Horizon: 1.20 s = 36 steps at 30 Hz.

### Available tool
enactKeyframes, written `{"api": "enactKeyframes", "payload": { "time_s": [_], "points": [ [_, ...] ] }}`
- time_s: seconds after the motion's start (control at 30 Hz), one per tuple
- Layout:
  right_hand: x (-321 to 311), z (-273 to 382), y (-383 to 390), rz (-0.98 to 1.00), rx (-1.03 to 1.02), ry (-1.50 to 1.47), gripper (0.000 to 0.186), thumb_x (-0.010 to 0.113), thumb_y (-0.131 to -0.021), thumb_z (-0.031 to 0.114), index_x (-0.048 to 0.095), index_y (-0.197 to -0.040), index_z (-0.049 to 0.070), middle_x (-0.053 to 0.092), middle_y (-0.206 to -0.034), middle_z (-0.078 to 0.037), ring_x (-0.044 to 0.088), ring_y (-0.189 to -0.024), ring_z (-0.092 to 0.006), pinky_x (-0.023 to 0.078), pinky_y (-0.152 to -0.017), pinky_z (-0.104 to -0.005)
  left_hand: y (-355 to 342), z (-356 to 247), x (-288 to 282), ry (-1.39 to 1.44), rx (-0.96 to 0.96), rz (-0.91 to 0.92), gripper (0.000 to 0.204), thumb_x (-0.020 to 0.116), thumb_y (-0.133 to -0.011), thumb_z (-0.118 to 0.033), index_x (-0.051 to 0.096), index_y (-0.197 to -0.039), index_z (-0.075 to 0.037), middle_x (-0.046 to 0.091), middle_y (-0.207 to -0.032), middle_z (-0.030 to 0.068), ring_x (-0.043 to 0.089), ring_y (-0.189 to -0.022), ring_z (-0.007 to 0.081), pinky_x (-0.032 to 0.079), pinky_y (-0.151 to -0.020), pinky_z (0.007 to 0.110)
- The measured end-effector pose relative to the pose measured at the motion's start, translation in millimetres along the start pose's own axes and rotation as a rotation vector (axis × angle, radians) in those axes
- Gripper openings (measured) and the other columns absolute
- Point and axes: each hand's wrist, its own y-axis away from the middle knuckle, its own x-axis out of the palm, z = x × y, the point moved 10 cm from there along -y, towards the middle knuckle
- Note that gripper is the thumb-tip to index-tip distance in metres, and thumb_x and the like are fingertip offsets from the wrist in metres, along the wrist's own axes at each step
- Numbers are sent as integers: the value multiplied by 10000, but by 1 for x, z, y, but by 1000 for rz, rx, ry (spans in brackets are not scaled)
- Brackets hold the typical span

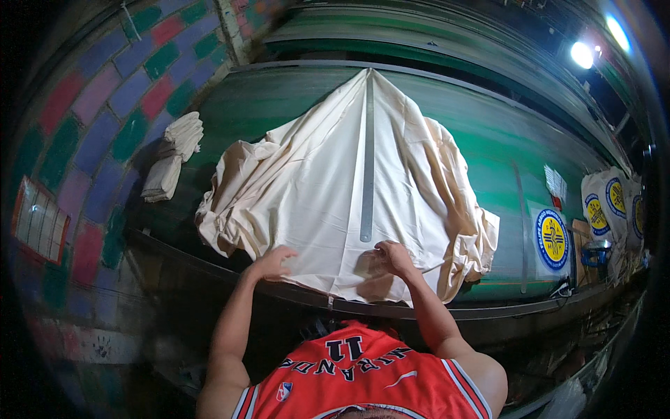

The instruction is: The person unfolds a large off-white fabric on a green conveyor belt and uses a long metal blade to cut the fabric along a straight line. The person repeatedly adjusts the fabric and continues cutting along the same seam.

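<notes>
A large cream cloth point(317, 202) lies spread over the green table, its far end drawn to a point and both sides bunched in folds. Down its middle runs a long metal ruler point(368, 160), one end at the cloth's far tip. My left hand point(276, 264) is at the cloth's near left edge, fingers bent and apart, holding nothing. Just beyond the ruler's near end, my right hand point(393, 257) hovers over the cloth with loosely curled fingers and casts a shadow on it. Nothing shows in its grasp.
Folded cream cloths point(174, 153) are stacked at the table's left end by the painted brick wall point(105, 105). On the right are a round blue-and-yellow emblem sheet point(552, 239), printed cloth bags point(606, 209) and a blue tool point(595, 253). The table's front edge point(230, 272) is close to me.
</notes>
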Motion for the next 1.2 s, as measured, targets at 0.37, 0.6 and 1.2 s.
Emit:
{"api": "enactKeyframes", "payload": {
  "time_s": [0.37,0.6,1.2],
  "points": [
    [8,13,-40,-176,165,32,141,660,-762,97,702,-892,59,689,-888,-164,666,-839,-384,521,-736,-454,0,96,-186,47,-206,-835,158,644,-830,-52,657,-969,23,641,-947,159,655,-877,283,519,-801,358],
    [42,62,-80,-222,191,-22,106,597,-809,61,693,-842,32,675,-839,-190,665,-814,-366,516,-737,-431,-14,144,-296,-430,-347,-1105,589,709,-800,-140,463,-1321,-17,478,-1366,208,430,-1316,373,376,-1072,482],
    [163,180,-176,-159,306,34,154,600,-847,131,719,-896,47,682,-900,-181,660,-861,-383,529,-774,-445,131,315,-468,451,-100,-1706,306,557,-919,-138,634,-1078,111,669,-1087,271,650,-989,375,495,-862,460]
  ]
}}
